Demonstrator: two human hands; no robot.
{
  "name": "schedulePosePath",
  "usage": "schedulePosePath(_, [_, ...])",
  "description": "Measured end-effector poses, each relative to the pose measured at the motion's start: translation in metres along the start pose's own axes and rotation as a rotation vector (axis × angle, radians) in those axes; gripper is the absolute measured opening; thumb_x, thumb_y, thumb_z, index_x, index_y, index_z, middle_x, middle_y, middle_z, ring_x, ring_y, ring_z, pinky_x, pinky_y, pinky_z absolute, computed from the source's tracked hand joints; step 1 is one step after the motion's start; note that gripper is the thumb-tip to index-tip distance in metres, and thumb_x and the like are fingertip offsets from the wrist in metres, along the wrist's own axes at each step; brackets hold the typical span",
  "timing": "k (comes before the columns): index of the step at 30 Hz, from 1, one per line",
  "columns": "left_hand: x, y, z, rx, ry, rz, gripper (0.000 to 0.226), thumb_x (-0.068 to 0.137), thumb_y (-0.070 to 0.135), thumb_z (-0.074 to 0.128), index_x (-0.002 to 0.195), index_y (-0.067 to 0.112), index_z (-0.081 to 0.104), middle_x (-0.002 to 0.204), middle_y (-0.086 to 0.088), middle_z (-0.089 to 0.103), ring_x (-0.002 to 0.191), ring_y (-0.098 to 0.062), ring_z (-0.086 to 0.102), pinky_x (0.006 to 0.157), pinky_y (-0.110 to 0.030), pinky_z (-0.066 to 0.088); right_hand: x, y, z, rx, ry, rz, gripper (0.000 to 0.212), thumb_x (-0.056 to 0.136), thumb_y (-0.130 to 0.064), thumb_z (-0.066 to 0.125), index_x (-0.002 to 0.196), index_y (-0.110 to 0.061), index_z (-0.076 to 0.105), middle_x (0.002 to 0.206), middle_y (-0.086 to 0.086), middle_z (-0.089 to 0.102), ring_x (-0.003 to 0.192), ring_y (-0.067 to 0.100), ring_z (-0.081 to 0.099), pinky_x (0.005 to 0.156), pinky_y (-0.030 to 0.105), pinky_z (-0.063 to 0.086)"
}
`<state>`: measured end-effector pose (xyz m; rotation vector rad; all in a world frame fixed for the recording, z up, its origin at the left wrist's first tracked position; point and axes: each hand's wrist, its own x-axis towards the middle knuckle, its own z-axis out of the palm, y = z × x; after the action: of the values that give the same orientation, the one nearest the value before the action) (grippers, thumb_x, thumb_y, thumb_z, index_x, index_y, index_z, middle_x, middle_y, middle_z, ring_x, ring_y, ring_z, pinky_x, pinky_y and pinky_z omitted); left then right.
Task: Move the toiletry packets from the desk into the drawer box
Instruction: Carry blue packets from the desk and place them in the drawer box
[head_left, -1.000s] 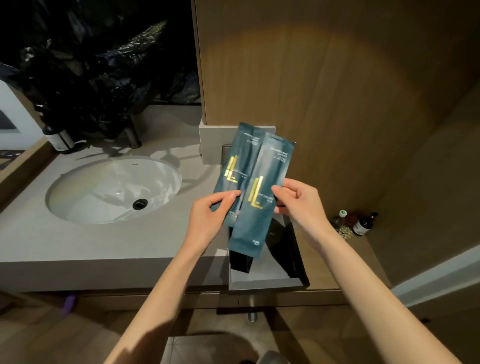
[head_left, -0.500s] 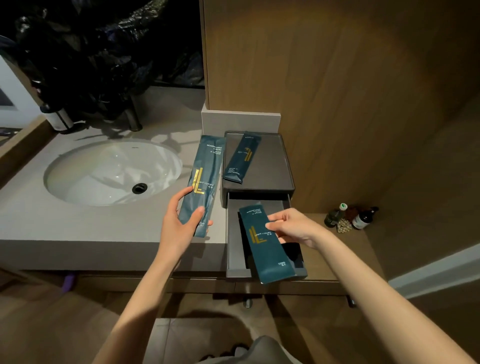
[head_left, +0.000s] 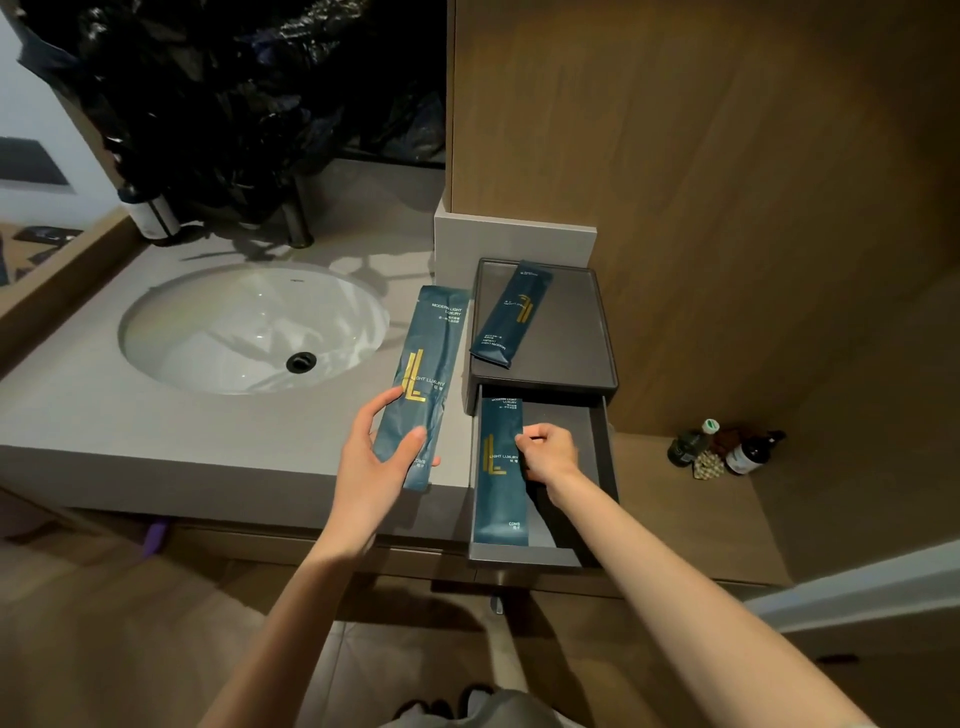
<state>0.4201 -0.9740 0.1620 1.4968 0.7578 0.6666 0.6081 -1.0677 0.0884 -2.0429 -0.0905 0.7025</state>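
Teal foil with gold lettering covered all three toiletry packets. My right hand (head_left: 550, 452) had its fingers curled onto the right edge of the drawer packet (head_left: 501, 473), pinching it where it lay flat along the left side of the open drawer (head_left: 592, 415), long axis running front to back, COMB end toward me. My left hand (head_left: 374, 457) gripped the desk packet (head_left: 421, 384) round its lower part, thumb across the face, fingers round the left edge; it slanted over the countertop (head_left: 156, 426) beside the drawer box (head_left: 597, 338), far end tipped slightly right, and I could not tell whether it touched the stone. The third packet (head_left: 511, 314) lay angled on the box's top. I judged them light, thin, slick and easily bent, best pinched across both long edges near the middle.
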Motion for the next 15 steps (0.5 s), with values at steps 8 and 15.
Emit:
schedulePosePath(8, [0.004, -0.007, -0.002, 0.044, -0.017, -0.006, 0.044, 0.090, 0.016, 0.063, 0.129, 0.029, 0.048, 0.130, 0.006, 0.054, 0.112, -0.009, 0.060, 0.085, -0.029, 0.057, -0.006, -0.001, -0.031, -0.373, -0.075, -0.344, 0.054, 0.078, -0.022, 0.076, 0.128, -0.016, 0.058, 0.101, 0.003, 0.068, 0.098, 0.023, 0.066, 0.090, 0.044, 0.054])
schedulePosePath(15, [0.007, -0.008, 0.007, 0.005, -0.038, -0.019, 0.043, 0.090, 0.014, 0.062, 0.128, 0.030, 0.048, 0.130, 0.005, 0.054, 0.114, -0.011, 0.059, 0.082, -0.021, 0.056, -0.024, 0.004, -0.059, -0.955, -0.506, -0.559, 0.099, 0.073, -0.040, 0.079, 0.152, -0.032, 0.020, 0.161, -0.003, 0.013, 0.148, 0.024, 0.005, 0.117, 0.047, 0.018])
